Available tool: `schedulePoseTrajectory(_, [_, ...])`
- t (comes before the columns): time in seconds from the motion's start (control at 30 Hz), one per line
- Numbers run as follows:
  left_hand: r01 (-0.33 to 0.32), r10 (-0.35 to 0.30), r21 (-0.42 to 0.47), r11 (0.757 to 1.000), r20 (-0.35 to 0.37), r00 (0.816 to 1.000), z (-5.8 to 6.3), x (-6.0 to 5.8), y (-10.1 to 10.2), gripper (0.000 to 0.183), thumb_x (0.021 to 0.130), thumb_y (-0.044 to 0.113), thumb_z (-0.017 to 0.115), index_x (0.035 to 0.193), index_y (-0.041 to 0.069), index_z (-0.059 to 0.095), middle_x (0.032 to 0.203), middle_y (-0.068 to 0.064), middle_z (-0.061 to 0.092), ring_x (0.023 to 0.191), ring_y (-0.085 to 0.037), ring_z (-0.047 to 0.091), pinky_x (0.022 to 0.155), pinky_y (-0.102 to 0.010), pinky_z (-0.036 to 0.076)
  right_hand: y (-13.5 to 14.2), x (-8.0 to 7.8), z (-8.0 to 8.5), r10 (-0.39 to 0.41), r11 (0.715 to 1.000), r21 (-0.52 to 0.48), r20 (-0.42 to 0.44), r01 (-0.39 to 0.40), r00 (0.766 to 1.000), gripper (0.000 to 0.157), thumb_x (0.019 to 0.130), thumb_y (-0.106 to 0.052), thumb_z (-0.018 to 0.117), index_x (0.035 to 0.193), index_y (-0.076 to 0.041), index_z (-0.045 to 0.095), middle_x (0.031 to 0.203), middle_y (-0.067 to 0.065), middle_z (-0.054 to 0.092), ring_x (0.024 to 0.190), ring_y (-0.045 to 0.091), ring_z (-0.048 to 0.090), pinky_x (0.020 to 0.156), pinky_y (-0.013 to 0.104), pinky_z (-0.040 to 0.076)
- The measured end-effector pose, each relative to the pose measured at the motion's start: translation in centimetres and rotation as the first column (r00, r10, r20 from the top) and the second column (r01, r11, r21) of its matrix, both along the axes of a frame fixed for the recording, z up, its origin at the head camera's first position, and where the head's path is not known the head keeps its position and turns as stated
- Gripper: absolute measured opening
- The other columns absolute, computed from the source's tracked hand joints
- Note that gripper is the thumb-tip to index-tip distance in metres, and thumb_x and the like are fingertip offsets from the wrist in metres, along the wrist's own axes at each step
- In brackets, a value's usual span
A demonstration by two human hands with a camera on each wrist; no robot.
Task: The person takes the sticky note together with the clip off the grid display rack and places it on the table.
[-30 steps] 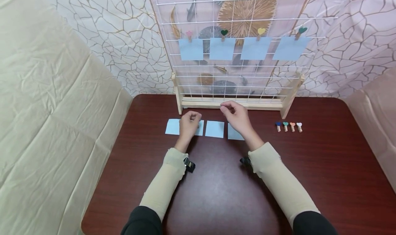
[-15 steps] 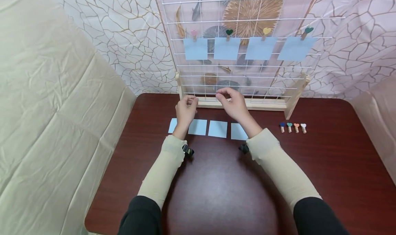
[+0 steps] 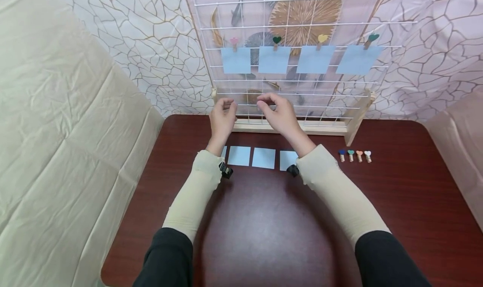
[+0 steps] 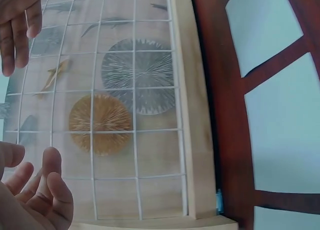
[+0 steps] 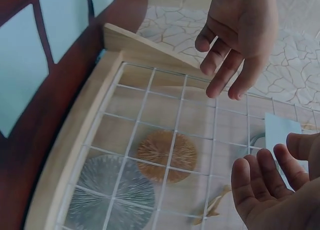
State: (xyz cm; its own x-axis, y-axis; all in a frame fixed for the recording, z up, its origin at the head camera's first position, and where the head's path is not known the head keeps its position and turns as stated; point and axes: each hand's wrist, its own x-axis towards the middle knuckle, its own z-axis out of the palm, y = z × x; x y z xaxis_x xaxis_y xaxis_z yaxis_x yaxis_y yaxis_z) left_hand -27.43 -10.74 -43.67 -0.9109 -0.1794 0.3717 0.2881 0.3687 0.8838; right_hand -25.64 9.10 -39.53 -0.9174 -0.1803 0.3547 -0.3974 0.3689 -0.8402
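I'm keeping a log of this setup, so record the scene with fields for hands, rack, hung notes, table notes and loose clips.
Left hand: in the air, nothing held
Right hand: in the air, apart from the left, nothing held
Wire rack: upright, before both hands
Hung notes: four, blue, each with a heart clip at top
Table notes: four in view, outer two partly hidden
Loose clips: dark blue, green, orange, white
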Motion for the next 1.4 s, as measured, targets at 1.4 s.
schedulePoseTrajectory(1.4, [-0.007, 0.01, 0.058, 0.998, -0.048, 0.999, 5.9, -2.6, -1.2, 0.03, 0.108, 0.017, 0.06, 0.133, 0.002, 0.061, 0.119, -0.016, 0.072, 0.065, -0.03, 0.071, 0.057, -0.024, 0.055, -3.1, -5.1, 12.6, -0.013, 0.979, 0.201, -0.146, 0.042, 0.989, 0.034, 0.108, -0.026, 0.062, 0.138, -0.011, 0.068, 0.139, 0.002, 0.065, 0.126, 0.013, 0.057, 0.104, 0.026, 0.043])
